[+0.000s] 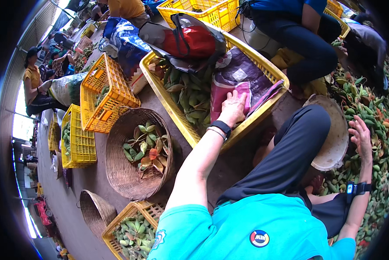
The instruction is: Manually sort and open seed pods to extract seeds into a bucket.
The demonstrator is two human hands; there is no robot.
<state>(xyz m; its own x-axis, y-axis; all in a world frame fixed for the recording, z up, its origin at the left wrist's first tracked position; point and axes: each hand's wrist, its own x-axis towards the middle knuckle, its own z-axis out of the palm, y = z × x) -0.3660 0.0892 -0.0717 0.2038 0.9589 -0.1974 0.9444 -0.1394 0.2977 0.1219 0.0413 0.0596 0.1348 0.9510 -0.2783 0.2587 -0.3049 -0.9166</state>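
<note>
My left hand lies palm down on a folded purple and pink printed plastic sack, fingers slightly spread. That sack rests inside a large yellow plastic crate, beside green pods. A red and grey backpack sits across the crate's far end. On the other side, my right hand is raised with its fingers apart and holds nothing. It is over the edge of a wide heap of green pods, close to a soiled white basin partly hidden by my knee.
Left of the crate stands a round woven basket with some pods and leaves. Yellow crates and a smaller woven basket stand around it. A seated person in dark trousers is beyond the crate. More people work at the far left.
</note>
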